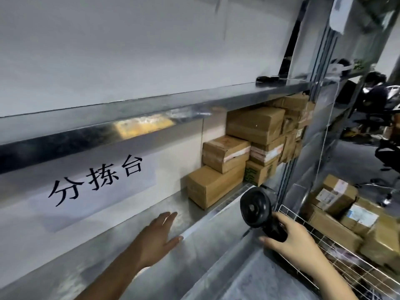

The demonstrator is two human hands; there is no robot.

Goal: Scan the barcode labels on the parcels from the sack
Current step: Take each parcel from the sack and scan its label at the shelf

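Observation:
My right hand [291, 237] grips the handle of a black barcode scanner [255, 207], whose round head points up toward the shelf. My left hand [159, 233] lies flat and open on the metal shelf surface [194, 245], holding nothing. Several brown cardboard parcels [216, 187] are stacked at the back right of this shelf, just beyond both hands. More parcels with white labels [337, 195] lie in a white wire basket [303, 221] to the right. No sack is in view.
A metal shelf [151, 109] runs overhead with a small black object [267, 79] on it. A white paper sign [95, 182] with black characters hangs on the back wall. A seated person [374, 94] and chairs are at the far right beyond the rack posts.

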